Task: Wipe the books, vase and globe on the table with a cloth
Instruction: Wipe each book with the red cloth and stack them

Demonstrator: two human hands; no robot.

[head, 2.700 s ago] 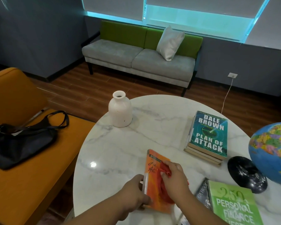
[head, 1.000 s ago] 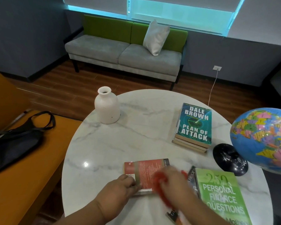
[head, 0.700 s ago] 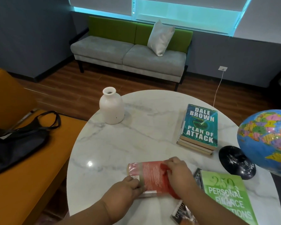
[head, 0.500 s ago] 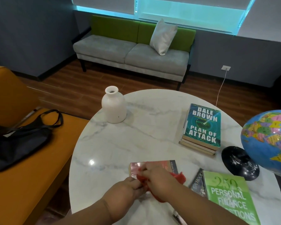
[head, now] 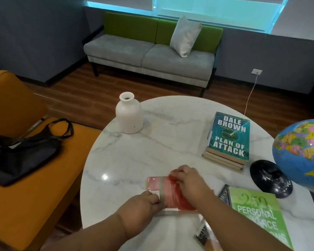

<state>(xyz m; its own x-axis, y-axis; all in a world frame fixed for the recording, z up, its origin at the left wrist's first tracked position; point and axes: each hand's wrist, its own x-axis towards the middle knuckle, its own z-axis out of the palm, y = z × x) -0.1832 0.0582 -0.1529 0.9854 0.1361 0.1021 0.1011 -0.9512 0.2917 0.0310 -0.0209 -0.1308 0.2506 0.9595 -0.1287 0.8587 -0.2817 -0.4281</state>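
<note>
A small red book (head: 163,191) lies flat near the front of the round marble table (head: 170,142). My left hand (head: 143,209) pinches its near left corner. My right hand (head: 190,183) presses a red cloth (head: 172,173) onto the cover, and most of the cloth is hidden under the hand. A white vase (head: 129,114) stands at the table's far left edge. A stack of books (head: 228,140) topped by a teal one lies at the right. The blue globe (head: 303,153) on its black base (head: 271,178) stands at the far right.
A green book (head: 257,220) lies over darker books (head: 223,195) at the front right. An orange seat (head: 25,178) with a black bag (head: 20,153) is left of the table. A grey and green sofa (head: 152,57) with a white pillow stands beyond, on the wooden floor.
The book, earlier held tilted with its orange face up, now lies flat with a red face up. My right hand has swept the cloth back and forth across it, now over its right half.
</note>
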